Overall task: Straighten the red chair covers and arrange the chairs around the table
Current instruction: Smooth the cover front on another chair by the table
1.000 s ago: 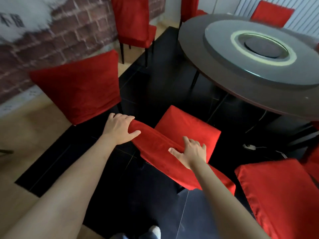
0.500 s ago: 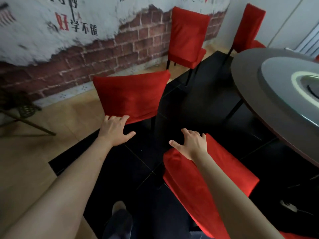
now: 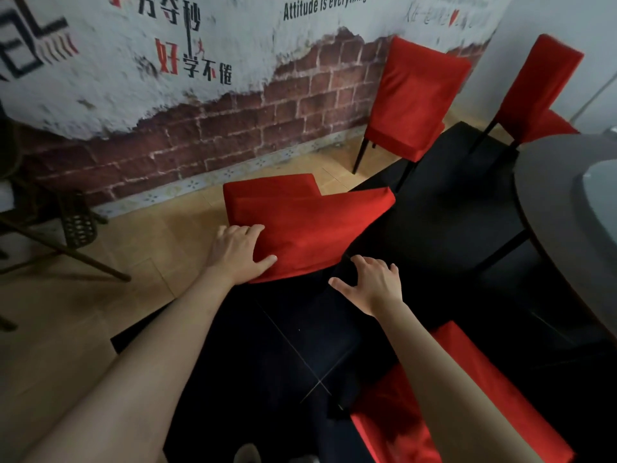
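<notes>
A chair with a red cover (image 3: 310,225) stands just ahead of me, its back towards me. My left hand (image 3: 238,253) lies on the left top corner of that back, fingers wrapped over the red cloth. My right hand (image 3: 370,284) hovers open to the right of the back, fingers spread, touching nothing. Another red-covered chair (image 3: 474,412) sits low at my right, partly hidden by my right forearm. The dark round table (image 3: 567,228) shows at the right edge.
Two more red-covered chairs (image 3: 414,95) (image 3: 537,91) stand farther back, near the brick-pattern wall (image 3: 200,135). A dark metal-framed stand (image 3: 66,235) sits at the left. Black floor tiles (image 3: 283,345) lie under me, wood-coloured floor to the left.
I have turned left, away from the chair I was holding. Both hands left its back; my left hand now rests on the neighbouring chair's back and my right hand has come off, open.
</notes>
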Demonstrator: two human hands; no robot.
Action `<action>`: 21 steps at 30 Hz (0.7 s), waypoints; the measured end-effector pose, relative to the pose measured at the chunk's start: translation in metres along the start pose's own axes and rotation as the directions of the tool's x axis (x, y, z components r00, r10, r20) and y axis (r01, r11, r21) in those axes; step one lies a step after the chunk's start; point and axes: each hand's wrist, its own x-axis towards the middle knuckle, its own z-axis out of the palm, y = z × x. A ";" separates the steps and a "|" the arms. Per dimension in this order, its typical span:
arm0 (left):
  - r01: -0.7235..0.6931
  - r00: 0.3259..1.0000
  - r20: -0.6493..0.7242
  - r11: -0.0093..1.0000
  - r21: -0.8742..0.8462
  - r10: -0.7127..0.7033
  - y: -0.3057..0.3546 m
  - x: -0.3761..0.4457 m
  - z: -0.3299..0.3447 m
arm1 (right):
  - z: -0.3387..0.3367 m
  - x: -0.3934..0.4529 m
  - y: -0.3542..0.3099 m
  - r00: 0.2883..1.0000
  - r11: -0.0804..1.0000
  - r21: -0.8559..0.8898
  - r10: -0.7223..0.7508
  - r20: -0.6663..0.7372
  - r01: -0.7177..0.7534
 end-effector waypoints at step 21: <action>0.140 0.987 0.097 0.982 -0.125 -0.129 0.023 0.180 0.059 | -0.005 0.247 0.051 0.985 0.978 -0.144 -0.135 0.107 0.150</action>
